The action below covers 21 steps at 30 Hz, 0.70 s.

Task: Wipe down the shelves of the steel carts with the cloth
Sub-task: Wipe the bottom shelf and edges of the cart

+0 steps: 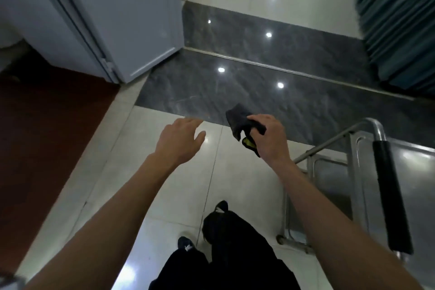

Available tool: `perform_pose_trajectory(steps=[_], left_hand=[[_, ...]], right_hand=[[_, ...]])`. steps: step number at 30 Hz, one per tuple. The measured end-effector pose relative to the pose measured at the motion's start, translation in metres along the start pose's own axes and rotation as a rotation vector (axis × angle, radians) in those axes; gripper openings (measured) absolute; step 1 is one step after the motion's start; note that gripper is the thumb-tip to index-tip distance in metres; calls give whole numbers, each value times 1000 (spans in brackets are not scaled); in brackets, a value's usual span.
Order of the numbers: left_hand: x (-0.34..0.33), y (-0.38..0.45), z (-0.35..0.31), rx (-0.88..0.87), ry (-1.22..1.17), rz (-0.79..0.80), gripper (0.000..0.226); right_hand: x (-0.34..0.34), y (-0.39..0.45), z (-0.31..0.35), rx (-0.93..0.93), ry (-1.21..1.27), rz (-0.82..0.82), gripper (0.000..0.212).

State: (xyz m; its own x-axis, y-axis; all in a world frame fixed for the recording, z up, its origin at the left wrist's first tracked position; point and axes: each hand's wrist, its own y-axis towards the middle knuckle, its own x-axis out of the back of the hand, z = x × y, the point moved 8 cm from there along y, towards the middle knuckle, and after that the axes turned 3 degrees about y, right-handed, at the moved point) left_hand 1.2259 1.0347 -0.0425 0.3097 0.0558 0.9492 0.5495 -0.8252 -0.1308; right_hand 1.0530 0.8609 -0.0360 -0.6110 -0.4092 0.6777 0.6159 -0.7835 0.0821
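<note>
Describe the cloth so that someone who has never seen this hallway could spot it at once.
Start at the steel cart along the right edge, then move left to the right hand, raised over the floor where pale tiles meet the dark marble strip. The cloth is bunched in that hand, dark grey with a yellow patch showing underneath. It is the only soft, crumpled thing here; the left hand beside it is open and holds nothing.

Place: a commercial or institutional interior, likely a hotel or restaurant corridor.
Floor: glossy pale tiles [164, 195] and a dark marble band [270, 59] mirroring ceiling spotlights.
Fittings: white panelled door [122, 19], teal curtain [400, 19].
Equipment: steel service cart [367, 172].
</note>
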Motion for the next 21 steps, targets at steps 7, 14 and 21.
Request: perform_pose_trajectory(steps=[7, 14, 21], left_hand=[[-1, 161, -54, -175, 11, 66, 49], [10, 292, -93, -251, 50, 110, 48], [2, 435, -130, -365, 28, 136, 48]], right_hand=[[21, 115, -64, -116, 38, -136, 34], [52, 236, -96, -167, 16, -168, 34], [78, 339, -134, -218, -27, -231, 33]])
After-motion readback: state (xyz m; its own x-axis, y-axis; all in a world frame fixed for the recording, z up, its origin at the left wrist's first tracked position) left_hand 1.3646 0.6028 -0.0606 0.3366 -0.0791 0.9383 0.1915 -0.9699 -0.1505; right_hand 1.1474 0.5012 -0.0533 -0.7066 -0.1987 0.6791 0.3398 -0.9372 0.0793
